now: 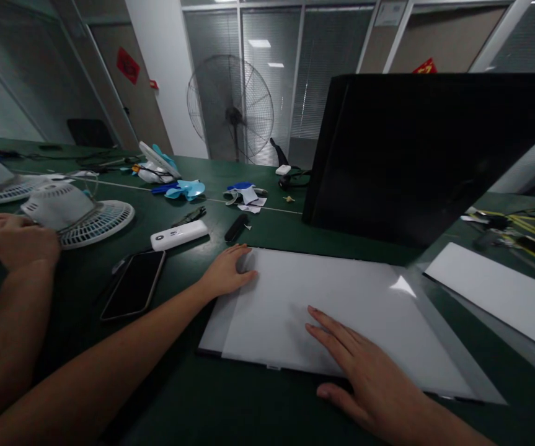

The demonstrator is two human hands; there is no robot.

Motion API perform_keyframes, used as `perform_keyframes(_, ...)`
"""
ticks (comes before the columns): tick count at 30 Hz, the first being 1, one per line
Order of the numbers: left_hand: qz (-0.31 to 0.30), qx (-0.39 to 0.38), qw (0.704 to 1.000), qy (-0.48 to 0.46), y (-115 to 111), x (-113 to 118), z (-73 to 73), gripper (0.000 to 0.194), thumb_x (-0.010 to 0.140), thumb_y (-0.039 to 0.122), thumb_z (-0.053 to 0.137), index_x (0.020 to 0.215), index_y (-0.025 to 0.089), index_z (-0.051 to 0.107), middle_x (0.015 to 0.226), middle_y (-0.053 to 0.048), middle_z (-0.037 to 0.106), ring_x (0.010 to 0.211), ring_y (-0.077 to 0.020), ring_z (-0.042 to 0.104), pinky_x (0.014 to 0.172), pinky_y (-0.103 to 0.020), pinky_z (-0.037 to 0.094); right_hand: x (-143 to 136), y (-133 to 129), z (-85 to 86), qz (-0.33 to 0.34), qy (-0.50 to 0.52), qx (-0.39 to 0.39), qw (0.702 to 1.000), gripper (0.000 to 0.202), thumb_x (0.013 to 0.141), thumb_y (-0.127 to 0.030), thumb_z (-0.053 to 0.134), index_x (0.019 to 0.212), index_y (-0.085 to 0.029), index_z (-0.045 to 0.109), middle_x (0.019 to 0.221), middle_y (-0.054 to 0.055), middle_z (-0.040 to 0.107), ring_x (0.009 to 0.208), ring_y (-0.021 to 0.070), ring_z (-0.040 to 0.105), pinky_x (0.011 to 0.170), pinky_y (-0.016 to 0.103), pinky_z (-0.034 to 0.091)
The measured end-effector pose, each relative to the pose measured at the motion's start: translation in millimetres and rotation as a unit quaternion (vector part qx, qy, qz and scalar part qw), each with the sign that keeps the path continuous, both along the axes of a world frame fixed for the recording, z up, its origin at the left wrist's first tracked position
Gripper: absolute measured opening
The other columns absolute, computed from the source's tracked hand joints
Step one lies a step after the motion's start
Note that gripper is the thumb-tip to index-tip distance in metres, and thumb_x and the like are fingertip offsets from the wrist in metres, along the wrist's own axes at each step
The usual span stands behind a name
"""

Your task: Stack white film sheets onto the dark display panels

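A flat white panel (214, 334) with a dark edge lies on the green table. Over it rests a thin translucent sheet (341, 291), shifted right so that it overhangs the panel's right side. My left hand (227, 272) lies at the far left corner of the panel, fingers stretched out and thumb apart on the sheet. Fingers spread, my right hand (360, 365) is over the near middle of the sheet, its thumb past the near edge. Whether the right fingertips touch the sheet or hover just above it I cannot tell.
A large black monitor (416, 155) stands behind the panel. Another white panel (499, 297) lies at the right. A phone (137, 282), a white handheld device (178, 235) and fan parts (100, 223) lie leftward. A co-worker's hands (20, 238) are at far left.
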State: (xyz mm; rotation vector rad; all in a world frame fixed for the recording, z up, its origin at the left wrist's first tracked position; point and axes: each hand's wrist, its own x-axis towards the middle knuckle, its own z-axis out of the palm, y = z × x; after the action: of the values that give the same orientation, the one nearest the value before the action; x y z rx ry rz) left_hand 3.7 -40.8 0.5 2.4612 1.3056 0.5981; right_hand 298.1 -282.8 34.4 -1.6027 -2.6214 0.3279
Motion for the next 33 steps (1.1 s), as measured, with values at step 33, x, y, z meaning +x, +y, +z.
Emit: perform_keyframes(33, -0.008, 0.026, 1.0, -0.002, -0.5, 0.5, 1.5, 0.044, 0.089, 0.031, 0.055, 0.128, 0.016, 0.07, 0.149, -0.014, 0.058, 0.139, -0.0307, 0.055, 0.122, -0.046, 0.039, 329.8, 34.1, -59.0, -0.576, -0.087, 0.122, 0.803, 0.099, 0.086, -0.086, 0.026, 0.147, -0.014, 0.056, 0.142, 0.034, 0.045, 0.128, 0.0577, 0.044, 0.087, 0.084, 0.033)
